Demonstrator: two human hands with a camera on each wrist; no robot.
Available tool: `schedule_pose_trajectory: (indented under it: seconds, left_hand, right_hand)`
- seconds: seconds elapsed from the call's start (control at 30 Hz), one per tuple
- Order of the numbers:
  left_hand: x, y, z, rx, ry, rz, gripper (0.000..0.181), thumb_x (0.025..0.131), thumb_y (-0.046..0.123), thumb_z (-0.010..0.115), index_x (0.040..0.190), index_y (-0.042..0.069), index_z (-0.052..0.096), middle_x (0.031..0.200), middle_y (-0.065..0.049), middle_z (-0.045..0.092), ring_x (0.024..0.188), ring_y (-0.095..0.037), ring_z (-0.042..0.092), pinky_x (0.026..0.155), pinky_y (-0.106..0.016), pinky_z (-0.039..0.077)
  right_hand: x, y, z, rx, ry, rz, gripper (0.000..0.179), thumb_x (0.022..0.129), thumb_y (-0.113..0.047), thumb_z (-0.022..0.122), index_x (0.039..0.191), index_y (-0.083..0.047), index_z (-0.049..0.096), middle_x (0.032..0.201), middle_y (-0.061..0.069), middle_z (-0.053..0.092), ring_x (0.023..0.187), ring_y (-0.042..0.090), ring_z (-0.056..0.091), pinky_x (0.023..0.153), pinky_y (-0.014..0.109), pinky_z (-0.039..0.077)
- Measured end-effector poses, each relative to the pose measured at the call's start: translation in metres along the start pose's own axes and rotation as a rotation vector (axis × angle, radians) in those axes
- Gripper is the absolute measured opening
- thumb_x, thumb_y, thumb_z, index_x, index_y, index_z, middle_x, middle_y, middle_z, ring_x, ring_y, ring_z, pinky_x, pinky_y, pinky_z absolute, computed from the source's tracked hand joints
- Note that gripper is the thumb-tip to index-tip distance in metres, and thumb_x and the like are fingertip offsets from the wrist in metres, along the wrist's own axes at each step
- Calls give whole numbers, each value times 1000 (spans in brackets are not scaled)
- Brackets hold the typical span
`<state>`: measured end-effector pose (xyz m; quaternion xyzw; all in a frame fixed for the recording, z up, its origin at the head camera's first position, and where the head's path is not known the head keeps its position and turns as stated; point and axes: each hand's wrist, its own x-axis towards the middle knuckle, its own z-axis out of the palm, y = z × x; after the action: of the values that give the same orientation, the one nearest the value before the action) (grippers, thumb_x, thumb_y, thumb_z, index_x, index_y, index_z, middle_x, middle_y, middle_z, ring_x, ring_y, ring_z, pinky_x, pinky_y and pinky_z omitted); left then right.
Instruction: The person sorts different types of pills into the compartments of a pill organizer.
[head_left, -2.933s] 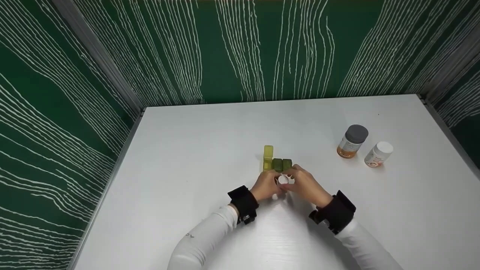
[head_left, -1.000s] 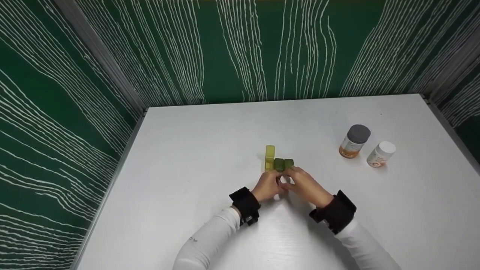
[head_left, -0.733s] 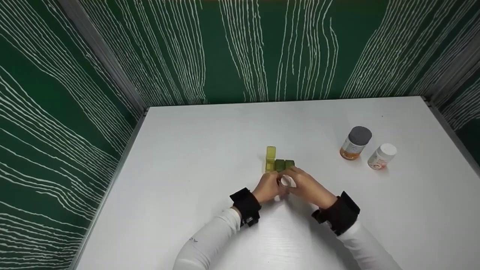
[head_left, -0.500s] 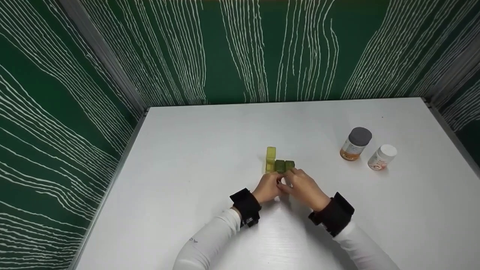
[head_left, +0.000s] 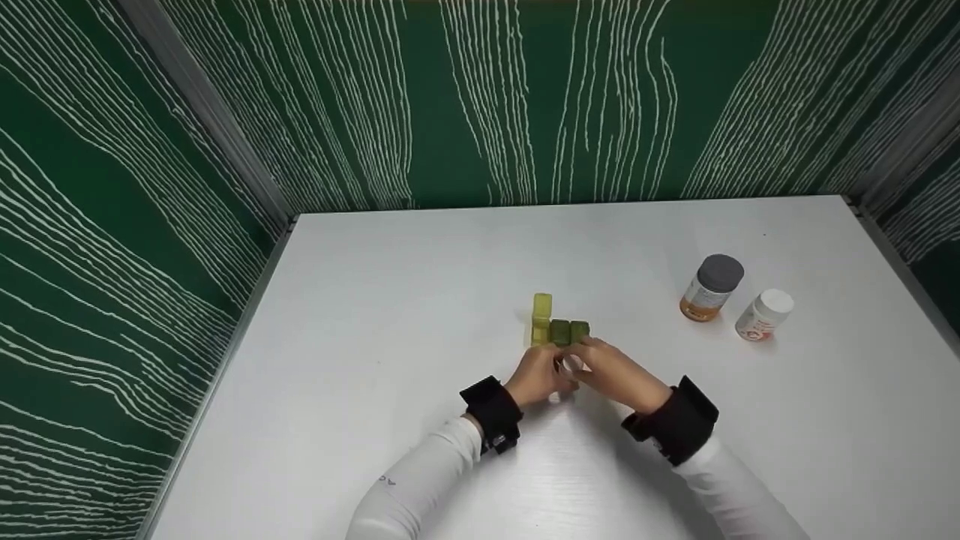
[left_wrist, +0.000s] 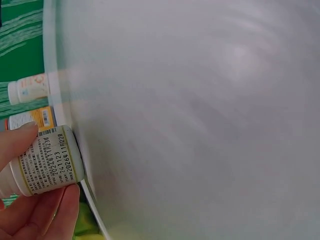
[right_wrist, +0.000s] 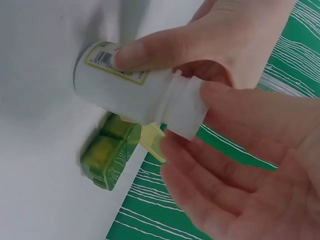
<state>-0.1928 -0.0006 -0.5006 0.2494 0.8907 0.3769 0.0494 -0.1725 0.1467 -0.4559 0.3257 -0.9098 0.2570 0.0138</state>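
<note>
A small white pill bottle (right_wrist: pixel 122 90) with a printed label stands on the table, and my left hand (head_left: pixel 535 375) grips its body. In the right wrist view, my right hand (right_wrist: pixel 250 155) has thumb and fingers around the white cap (right_wrist: pixel 186 107), pinching it. A rib at the bottle's neck shows below the cap. Just beyond the hands sits a pill organizer (head_left: pixel 560 332); its green compartments have their lids down, while the yellow lid (head_left: pixel 541 305) at the left end stands up. In the head view the fingers hide most of the bottle.
To the right and farther back stand two more bottles: one with a dark grey lid and orange base (head_left: pixel 712 289), the other white with a white cap (head_left: pixel 765 315). Green walls with white lines rise behind and beside the white table (head_left: pixel 405 300).
My right hand has shifted and turned back and forth at the cap, its wrist rotating. The left hand keeps its hold on the bottle. The organizer and other bottles stay put.
</note>
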Motion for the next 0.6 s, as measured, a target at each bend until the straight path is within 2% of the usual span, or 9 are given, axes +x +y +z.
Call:
schedule_pose_trajectory:
  seconds: [0.07, 0.17, 0.27, 0.37, 0.6]
  left_hand:
    - [1, 0, 0, -7, 8, 1, 23, 61, 10, 77, 78, 3, 63, 67, 0, 57, 59, -2, 44, 53, -10, 35]
    - [1, -1, 0, -4, 27, 15, 21, 61, 9, 76, 67, 1, 58, 62, -2, 56, 55, -2, 42, 51, -9, 33]
    - [2, -2, 0, -21, 35, 35, 19, 61, 6, 76, 72, 0, 62, 63, -4, 58, 55, -2, 44, 51, -9, 35]
    - [2, -2, 1, -26, 30, 50, 23, 61, 5, 75, 82, 2, 65, 67, -4, 59, 58, -3, 45, 53, -9, 36]
    - [1, -2, 1, -12, 23, 57, 24, 62, 7, 76, 84, 3, 66, 72, -2, 60, 62, -5, 48, 56, -10, 39]
  right_hand:
    - [0, 0, 1, -3, 19, 25, 26, 72, 0, 67, 96, 5, 60, 92, 14, 57, 86, 30, 56, 71, 39, 46]
    - [1, 0, 5, -64, 67, 65, 27, 72, -10, 70, 91, 5, 59, 87, 12, 57, 79, 27, 56, 65, 37, 46]
    - [2, 1, 8, -89, 81, 93, 24, 73, -14, 70, 84, 3, 57, 77, 9, 54, 69, 22, 53, 58, 34, 44]
    - [2, 1, 7, -55, 64, 87, 19, 74, -11, 69, 78, 1, 55, 72, 6, 52, 65, 20, 51, 56, 33, 42]
    - [-1, 4, 2, -7, 43, -11, 16, 73, -1, 67, 83, 2, 56, 79, 7, 53, 71, 20, 53, 60, 32, 44]
